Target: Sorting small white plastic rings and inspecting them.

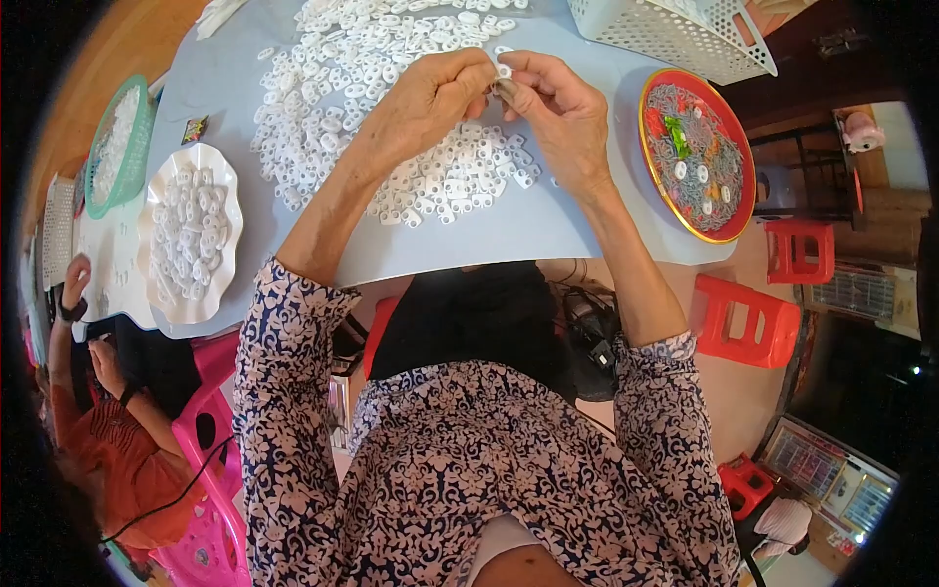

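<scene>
Both my hands meet over the far middle of the table, fingertips close together. Between them shows a small white plastic piece (504, 71) with a hole in it. My left hand (430, 103) pinches at its left side, and my right hand (558, 103) holds it between thumb and forefinger. Anything smaller at the fingertips is too hidden to make out. Under and around my hands spreads a heap of similar white pieces (303, 137), oval with holes. To the right, a red plate (745, 201) with a gold rim holds grey and red small parts, a few white pieces and a green wrapper.
A scalloped white dish (233, 201) of white pieces stands at the left, near a green basket (134, 166). At the far right sits a perforated white basket (675, 39). A person in orange (137, 479) sits at left by a pink chair (210, 499). Red stools (743, 321) stand on the right.
</scene>
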The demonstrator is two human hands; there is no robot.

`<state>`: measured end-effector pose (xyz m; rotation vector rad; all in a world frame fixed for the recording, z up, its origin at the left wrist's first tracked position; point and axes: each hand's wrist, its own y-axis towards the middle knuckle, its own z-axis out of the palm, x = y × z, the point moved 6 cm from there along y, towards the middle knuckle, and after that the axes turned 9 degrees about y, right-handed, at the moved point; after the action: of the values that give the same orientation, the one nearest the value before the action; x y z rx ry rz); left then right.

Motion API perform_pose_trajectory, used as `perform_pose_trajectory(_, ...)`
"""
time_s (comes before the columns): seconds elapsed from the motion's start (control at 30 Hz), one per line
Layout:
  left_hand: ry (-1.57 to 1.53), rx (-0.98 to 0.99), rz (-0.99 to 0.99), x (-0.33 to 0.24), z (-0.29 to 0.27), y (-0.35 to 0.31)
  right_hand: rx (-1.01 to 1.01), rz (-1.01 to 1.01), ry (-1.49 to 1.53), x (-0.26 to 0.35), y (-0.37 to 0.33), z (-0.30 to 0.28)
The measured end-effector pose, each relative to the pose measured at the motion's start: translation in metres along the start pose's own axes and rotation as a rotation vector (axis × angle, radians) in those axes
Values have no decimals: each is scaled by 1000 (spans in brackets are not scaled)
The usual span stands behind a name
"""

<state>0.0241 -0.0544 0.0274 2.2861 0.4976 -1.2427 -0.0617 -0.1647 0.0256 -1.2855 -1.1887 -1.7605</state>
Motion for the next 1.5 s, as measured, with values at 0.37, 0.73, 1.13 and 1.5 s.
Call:
perform_pose_trajectory(0.37, -51, 55, -51, -3, 5, -2, 27, -145, -127, -2, 0, 3)
perform_pose_trajectory(0.73, 1, 90, 7, -3, 6, -2, 56, -273, -409, 14, -5, 6)
perform_pose_trajectory(1.13, -4, 41, -45, -4, 14, -4, 51, -281, -395, 19, -6, 3)
perform_pose_trajectory(1.5, -15, 36, -8, -5, 6, -4, 79, -27, -89, 6, 0, -1)
